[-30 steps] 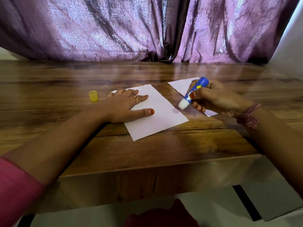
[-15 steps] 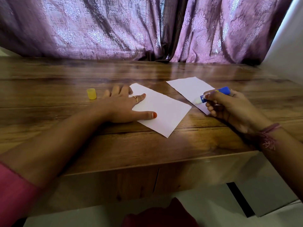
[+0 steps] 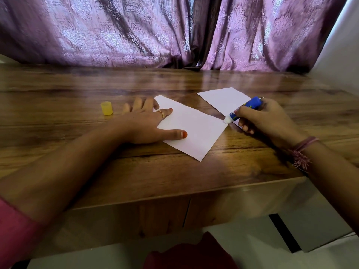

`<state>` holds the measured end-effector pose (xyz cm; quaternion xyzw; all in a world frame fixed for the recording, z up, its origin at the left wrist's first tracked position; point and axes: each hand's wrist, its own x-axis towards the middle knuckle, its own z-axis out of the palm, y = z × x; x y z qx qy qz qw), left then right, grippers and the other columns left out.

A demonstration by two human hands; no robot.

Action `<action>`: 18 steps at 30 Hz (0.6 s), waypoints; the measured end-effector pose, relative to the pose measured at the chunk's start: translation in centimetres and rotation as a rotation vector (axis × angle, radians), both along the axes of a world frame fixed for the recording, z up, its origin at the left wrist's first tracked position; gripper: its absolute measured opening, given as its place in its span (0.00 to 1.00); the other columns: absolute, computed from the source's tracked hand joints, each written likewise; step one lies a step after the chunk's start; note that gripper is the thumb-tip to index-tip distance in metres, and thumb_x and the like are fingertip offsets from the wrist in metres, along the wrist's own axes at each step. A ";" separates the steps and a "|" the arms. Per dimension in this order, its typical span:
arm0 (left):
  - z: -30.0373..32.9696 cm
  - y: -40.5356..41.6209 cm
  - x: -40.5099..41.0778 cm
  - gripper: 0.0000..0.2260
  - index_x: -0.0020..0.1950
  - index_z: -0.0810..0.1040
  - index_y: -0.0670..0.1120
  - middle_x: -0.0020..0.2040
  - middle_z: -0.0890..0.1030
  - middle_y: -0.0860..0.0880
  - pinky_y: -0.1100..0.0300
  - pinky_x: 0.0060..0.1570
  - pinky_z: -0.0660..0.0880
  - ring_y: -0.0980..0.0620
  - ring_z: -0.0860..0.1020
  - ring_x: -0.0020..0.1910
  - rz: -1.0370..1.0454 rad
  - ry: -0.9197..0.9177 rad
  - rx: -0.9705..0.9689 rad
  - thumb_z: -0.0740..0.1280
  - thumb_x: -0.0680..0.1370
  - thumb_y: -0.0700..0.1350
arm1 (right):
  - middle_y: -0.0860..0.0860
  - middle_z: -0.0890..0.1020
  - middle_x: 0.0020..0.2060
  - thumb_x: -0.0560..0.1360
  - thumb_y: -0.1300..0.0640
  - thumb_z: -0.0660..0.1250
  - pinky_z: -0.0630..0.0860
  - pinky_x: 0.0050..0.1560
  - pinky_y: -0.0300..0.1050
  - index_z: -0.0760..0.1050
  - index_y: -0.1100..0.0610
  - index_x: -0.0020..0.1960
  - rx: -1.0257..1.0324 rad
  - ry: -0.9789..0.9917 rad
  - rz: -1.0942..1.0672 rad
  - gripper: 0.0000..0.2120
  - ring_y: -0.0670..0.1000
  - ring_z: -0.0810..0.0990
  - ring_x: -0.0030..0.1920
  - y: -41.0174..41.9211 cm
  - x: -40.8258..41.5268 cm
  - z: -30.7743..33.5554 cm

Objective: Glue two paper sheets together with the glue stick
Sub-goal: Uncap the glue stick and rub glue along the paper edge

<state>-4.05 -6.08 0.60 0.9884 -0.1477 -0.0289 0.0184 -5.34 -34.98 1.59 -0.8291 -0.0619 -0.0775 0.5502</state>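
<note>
Head camera looks down on a wooden surface. Her left hand lies flat, pressing the near paper sheet still. Her right hand has a tight grip on the blue glue stick, whose white tip touches that sheet's right corner. The other sheet lies just behind. The yellow cap is off. I think gluing is starting; next, rub glue across the sheet.

right hand back in from the right | glue stick tip now down at near sheet's right corner, was over far sheet | near sheet rotated since 1 s ago
</note>
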 end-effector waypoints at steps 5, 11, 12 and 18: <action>0.0 0.0 0.0 0.48 0.75 0.48 0.64 0.73 0.56 0.51 0.42 0.64 0.52 0.45 0.52 0.71 0.002 0.006 0.001 0.42 0.57 0.82 | 0.52 0.79 0.24 0.72 0.60 0.67 0.69 0.21 0.36 0.78 0.60 0.39 -0.012 -0.001 0.009 0.06 0.47 0.74 0.22 0.1 -0.3 0.0; 0.1 0.0 0.0 0.48 0.75 0.48 0.64 0.73 0.56 0.50 0.42 0.64 0.52 0.45 0.52 0.71 0.001 0.014 0.003 0.42 0.57 0.82 | 0.51 0.79 0.22 0.73 0.61 0.67 0.68 0.22 0.35 0.76 0.62 0.41 -0.020 -0.014 0.020 0.05 0.45 0.73 0.21 0.4 -0.5 0.1; 0.1 0.0 -0.1 0.48 0.75 0.48 0.64 0.72 0.56 0.50 0.42 0.64 0.52 0.45 0.52 0.71 0.001 0.012 0.001 0.42 0.58 0.82 | 0.50 0.78 0.22 0.73 0.61 0.67 0.68 0.21 0.34 0.76 0.62 0.41 -0.018 -0.020 0.021 0.04 0.45 0.73 0.20 0.5 -0.6 0.1; 0.1 -0.1 -0.3 0.47 0.75 0.49 0.63 0.71 0.58 0.51 0.45 0.63 0.53 0.47 0.53 0.70 0.003 -0.010 -0.001 0.43 0.58 0.82 | 0.50 0.78 0.21 0.73 0.61 0.67 0.68 0.21 0.36 0.76 0.59 0.38 -0.037 -0.043 0.000 0.05 0.47 0.72 0.21 0.6 -0.6 0.3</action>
